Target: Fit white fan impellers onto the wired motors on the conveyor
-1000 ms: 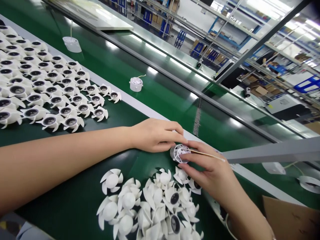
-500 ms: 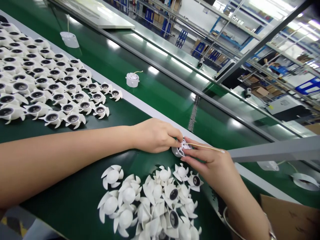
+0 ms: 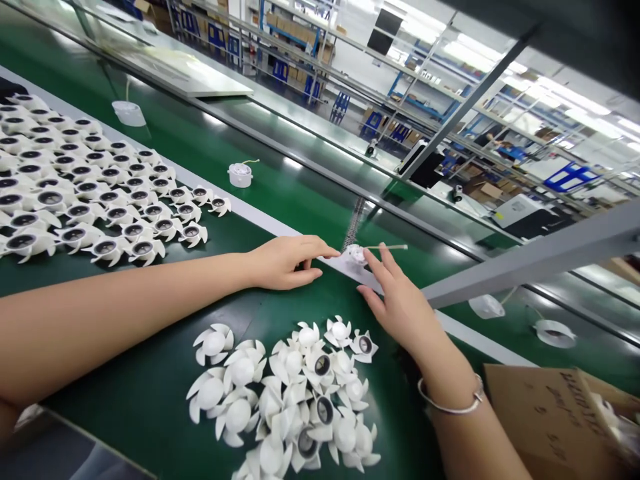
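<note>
My left hand (image 3: 283,263) reaches across the green belt, its fingertips just short of a small white motor housing (image 3: 356,254). My right hand (image 3: 397,300) holds that housing at its fingertips, above the belt's grey side strip. A thin pale lead (image 3: 387,247) runs from it to the right. Below my hands lies a loose heap of white plastic fan impellers (image 3: 285,400). Further left, several impellers with dark hubs (image 3: 105,247) stand in close rows. A silver bangle (image 3: 453,400) circles my right wrist.
A grey strip (image 3: 260,218) divides the green belt (image 3: 115,373). Beyond it lie a coiled spring (image 3: 354,223) and white units with leads (image 3: 241,175). A grey metal bar (image 3: 530,257) crosses at right, above a cardboard box (image 3: 545,420). Shelving stands behind glass.
The housing has moved up and away from me over the grey strip. My hands have drawn apart around it, and the head view has swung, shifting the whole scene left.
</note>
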Demonstrator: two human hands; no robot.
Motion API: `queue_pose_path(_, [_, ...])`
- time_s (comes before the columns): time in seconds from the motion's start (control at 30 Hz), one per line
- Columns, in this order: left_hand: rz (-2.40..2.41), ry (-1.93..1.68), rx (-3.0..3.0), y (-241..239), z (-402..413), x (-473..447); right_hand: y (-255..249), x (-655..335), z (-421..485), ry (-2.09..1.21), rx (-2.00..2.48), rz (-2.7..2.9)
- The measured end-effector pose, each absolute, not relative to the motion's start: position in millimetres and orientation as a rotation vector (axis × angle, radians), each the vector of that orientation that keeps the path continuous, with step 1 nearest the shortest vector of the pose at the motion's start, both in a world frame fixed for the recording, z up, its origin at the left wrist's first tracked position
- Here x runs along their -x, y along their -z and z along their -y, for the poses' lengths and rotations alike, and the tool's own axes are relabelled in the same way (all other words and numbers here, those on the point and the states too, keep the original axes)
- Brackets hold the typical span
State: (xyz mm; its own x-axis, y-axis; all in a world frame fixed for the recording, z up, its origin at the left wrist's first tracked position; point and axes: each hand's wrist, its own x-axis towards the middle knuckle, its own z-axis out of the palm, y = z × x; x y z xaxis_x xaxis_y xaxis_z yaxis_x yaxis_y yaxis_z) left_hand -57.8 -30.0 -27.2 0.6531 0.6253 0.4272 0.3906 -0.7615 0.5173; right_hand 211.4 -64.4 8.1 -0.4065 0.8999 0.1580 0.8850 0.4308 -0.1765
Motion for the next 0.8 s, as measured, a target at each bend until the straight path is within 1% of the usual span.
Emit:
queue_pose_path(0.07, [-0.836,-0.848,-2.449,27.7,29.0,58.3,-18.2,-212.6,71.2,-0.096,1.696,2.457])
queue_pose_path(0.13, [-0.862,-0.833,-2.431,24.7,28.4,59.6,-32.3,-212.8,82.9,-0.185,1.688,2.502])
queue_pose_path(0.2, [-0.855,-0.791,-2.477,11.8,30.4,61.7,-48.2,-212.4,98.6,-0.304,1.67,2.557])
queue_pose_path(0.27, [-0.791,-0.719,-2.597,-14.6,38.9,63.8,-63.1,-212.2,116.5,-0.447,1.689,2.601])
queue_pose_path(0.37, [-0.714,-0.661,-2.795,-68.6,72.1,67.4,-76.3,-213.2,143.4,-0.591,1.722,2.618])
queue_pose_path(0.43, [-0.78,-0.74,-2.837,-96.1,107.6,72.3,-73.8,-215.0,160.6,-0.581,1.714,2.588])
queue_pose_path(0.5, [-0.877,-0.787,-2.83,-102.4,149.0,79.6,-59.3,-217.2,177.8,-0.491,1.624,2.561])
queue_pose_path(0.57, [-0.995,-0.743,-2.837,-84.1,189.7,85.5,-34.1,-219.1,194.8,-0.371,1.471,2.561])
queue_pose_path(0.67, [-1.233,-0.668,-2.823,-28.8,237.1,83.4,10.9,-217.6,217.6,-0.212,1.347,2.558])
queue_pose_path(0.73, [-1.523,-0.657,-2.707,7.5,255.2,74.2,34.2,-212.6,228.7,-0.149,1.346,2.529])
queue_pose_path(0.8, [-1.665,-0.62,-2.602,32.1,261.6,63.2,47.4,-205.6,234.5,-0.137,1.334,2.497])
